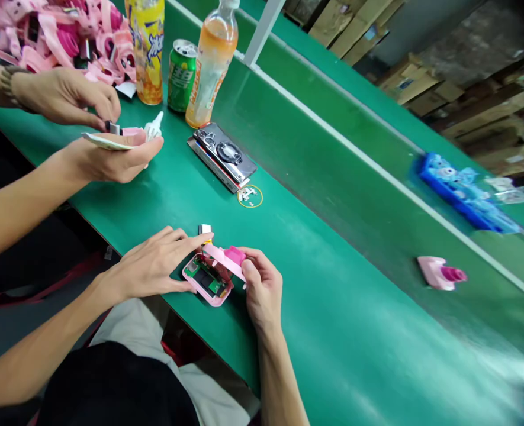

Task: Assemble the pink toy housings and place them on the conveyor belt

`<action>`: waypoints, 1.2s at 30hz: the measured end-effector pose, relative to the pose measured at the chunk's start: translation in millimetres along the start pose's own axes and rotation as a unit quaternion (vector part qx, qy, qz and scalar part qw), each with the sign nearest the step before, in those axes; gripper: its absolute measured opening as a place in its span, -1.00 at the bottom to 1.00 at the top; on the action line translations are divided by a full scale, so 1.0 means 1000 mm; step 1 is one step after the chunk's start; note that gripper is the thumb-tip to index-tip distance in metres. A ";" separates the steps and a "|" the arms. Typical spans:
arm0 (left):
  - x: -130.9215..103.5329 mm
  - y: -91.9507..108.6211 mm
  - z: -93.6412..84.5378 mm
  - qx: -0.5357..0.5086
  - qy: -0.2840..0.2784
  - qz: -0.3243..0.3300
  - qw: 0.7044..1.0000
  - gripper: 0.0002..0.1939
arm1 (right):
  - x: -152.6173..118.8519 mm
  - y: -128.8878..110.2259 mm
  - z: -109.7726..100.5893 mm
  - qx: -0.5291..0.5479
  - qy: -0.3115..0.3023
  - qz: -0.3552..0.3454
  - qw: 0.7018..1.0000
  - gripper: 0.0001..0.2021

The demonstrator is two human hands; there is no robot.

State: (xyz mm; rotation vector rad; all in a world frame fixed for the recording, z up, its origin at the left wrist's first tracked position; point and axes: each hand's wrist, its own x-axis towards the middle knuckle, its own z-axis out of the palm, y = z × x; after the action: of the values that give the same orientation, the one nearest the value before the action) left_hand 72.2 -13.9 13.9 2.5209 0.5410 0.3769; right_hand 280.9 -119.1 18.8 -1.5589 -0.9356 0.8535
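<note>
Green and glossy, the worktop (354, 331) slants away beneath our hands. Nearest us, by its edge, sits a rounded pink plastic case (221, 300), opened on a green circuit board (215, 289) and dark blocky parts. Our left hand (155, 266) spreads thumb and index finger around the case's left end, the index tip beside a white connector (205, 229) with a yellow band; how hard they press we cannot tell. Our right hand (264, 287) pinches the pink cover (219, 256) between thumb and fingers, tilted above the case, its magenta knob (235, 254) facing up.

Farther on, a thin yellow ring (262, 196) encircles small white pieces (247, 193), just beside a shiny phone (226, 151) lying on a flat box (212, 168). Beyond stand a green metal can (182, 77) and an orange-tinted clear bottle (208, 68), both with print too small for us to read, and a yellow-labelled bottle (148, 53) bearing Chinese characters. To our left, a co-worker's braceleted hand (66, 97) works near the other hand (115, 160), which holds a white nozzled tube (154, 127). Glossy pink parts (61, 35) heap behind. Across the white rail (333, 131) we see a blue tray (452, 208) and cardboard boxes (410, 86).
</note>
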 end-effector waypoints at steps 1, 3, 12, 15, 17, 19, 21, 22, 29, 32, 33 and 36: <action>0.000 0.000 0.000 -0.002 0.002 0.002 1.000 -0.01 | 0.001 -0.001 0.001 -0.001 0.007 -0.001 1.000 -0.70; -0.001 -0.001 0.000 -0.003 0.006 0.006 1.000 -0.02 | 0.003 -0.002 0.003 -0.012 0.018 0.003 1.000 -0.68; -0.002 0.000 0.005 0.009 0.024 0.012 1.000 0.07 | -0.002 -0.002 0.012 -0.069 0.018 0.009 0.997 -0.58; -0.002 0.000 0.010 0.018 0.031 -0.011 0.999 0.12 | -0.003 0.003 0.011 -0.083 0.019 0.008 0.996 -0.54; -0.002 0.000 0.015 0.023 0.046 -0.030 0.998 0.17 | -0.002 0.007 0.010 -0.091 0.023 0.006 0.996 -0.52; -0.001 -0.001 0.018 0.021 0.062 -0.036 0.997 0.27 | -0.001 0.009 0.009 -0.102 0.024 -0.002 0.995 -0.50; -0.001 -0.003 0.021 0.012 0.075 -0.017 0.997 0.34 | -0.001 0.012 0.008 -0.121 0.014 -0.016 0.992 -0.49; 0.000 -0.004 0.023 0.004 0.079 0.003 0.997 0.34 | -0.001 0.014 0.008 -0.133 0.006 -0.022 0.991 -0.48; 0.001 -0.008 0.031 -0.035 0.129 0.083 0.988 -0.08 | -0.003 0.030 0.012 -0.162 0.019 -0.042 0.986 -0.48; 0.002 -0.009 0.034 -0.038 0.146 0.097 0.984 -0.05 | -0.003 0.039 0.013 -0.184 0.036 -0.054 0.981 -0.46; 0.003 -0.009 0.035 -0.039 0.149 0.103 0.983 -0.03 | -0.003 0.042 0.012 -0.193 0.040 -0.057 0.979 -0.45; 0.004 -0.010 0.035 -0.031 0.153 0.108 0.982 -0.10 | 0.000 0.051 0.010 -0.204 0.047 -0.064 0.976 -0.44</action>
State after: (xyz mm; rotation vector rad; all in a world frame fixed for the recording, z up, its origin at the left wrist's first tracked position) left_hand 85.9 -19.6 -19.3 2.4819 0.3600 0.8589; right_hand 278.8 -120.7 -32.8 -1.8464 -1.1804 0.5111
